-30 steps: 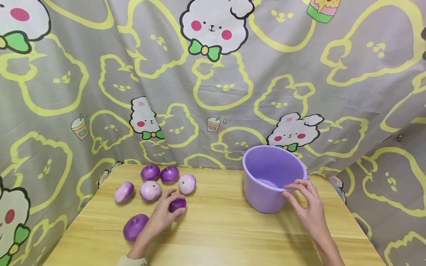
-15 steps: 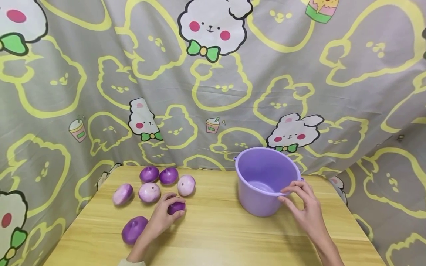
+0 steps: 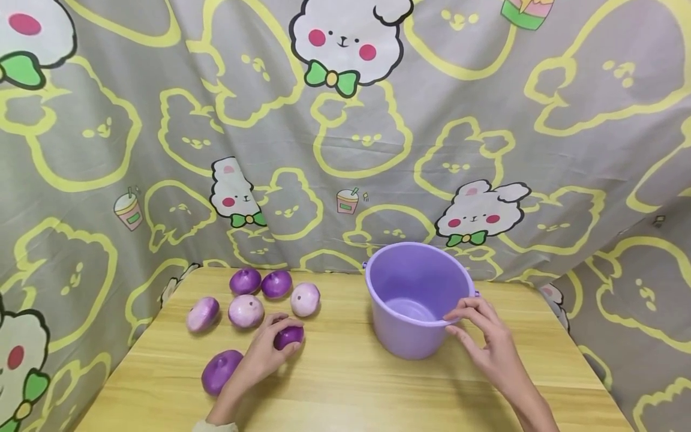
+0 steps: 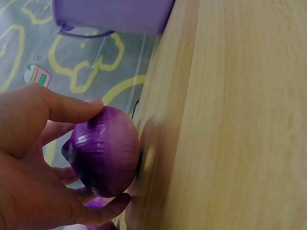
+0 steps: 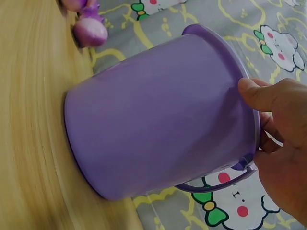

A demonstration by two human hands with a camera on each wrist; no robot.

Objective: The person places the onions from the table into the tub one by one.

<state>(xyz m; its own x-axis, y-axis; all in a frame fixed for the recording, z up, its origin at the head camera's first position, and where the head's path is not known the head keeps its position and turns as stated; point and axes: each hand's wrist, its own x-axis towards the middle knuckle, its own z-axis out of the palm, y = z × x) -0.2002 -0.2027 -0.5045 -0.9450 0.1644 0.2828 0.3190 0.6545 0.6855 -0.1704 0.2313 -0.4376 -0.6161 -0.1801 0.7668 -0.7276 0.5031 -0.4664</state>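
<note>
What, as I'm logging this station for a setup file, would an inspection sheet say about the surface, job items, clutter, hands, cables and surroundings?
Surface: light wood-grain table.
Job items: six loose onions on the table's left side, plus one held onion; a purple bucket, mouth up, to their right, no onion visible inside.
Clutter: nothing seen.
Left hand: holds the held onion between thumb and fingers; whether that onion touches the table is hard to tell.
Right hand: pinches the bucket's near-right rim.
Cables: nothing seen.
Surroundings: gray cartoon-print fabric behind and at both sides.
</note>
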